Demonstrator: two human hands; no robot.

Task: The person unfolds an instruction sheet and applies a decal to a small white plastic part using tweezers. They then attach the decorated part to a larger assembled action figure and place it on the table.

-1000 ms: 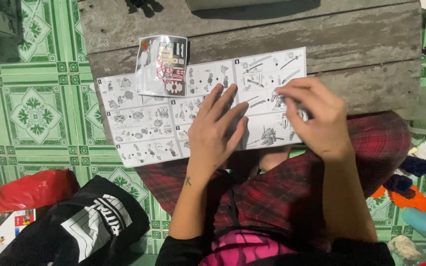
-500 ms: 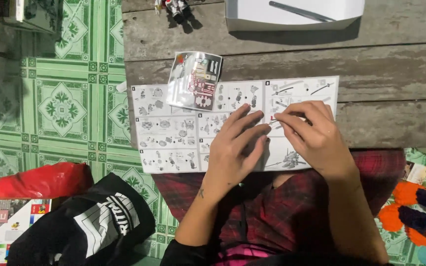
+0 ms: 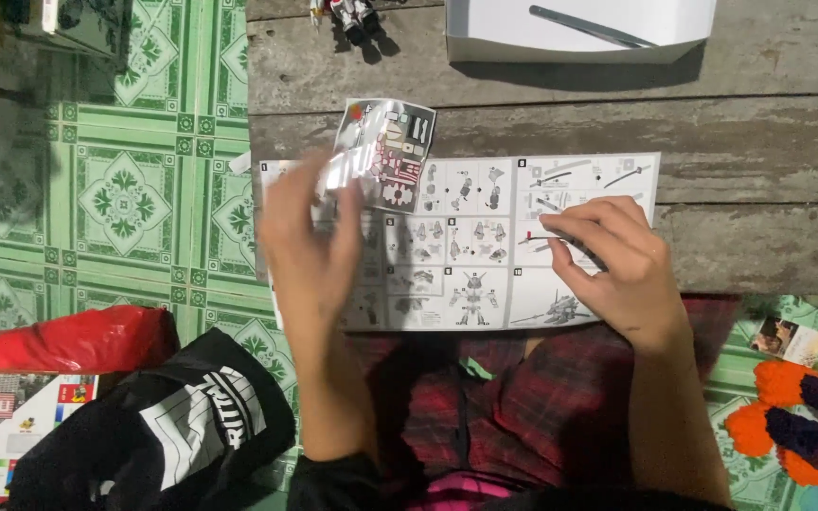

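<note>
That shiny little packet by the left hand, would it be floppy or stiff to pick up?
Probably floppy: the crinkled silver foil packet looks thin and creased. Likely very light, since it lies on the folded paper instruction sheet without flattening it. The left hand is blurred, so its grip is unclear.

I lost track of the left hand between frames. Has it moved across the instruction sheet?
Yes. The left hand went from the instruction sheet's middle to its left end, by the foil packet.

Floor tiles (image 3: 125,199), left of frame: green, white floral pattern. Instruction sheet (image 3: 466,246), centre: white, grey diagrams. Lap fabric (image 3: 542,407), bottom centre: red-black plaid. Bag (image 3: 68,336), lower left: red.
</note>
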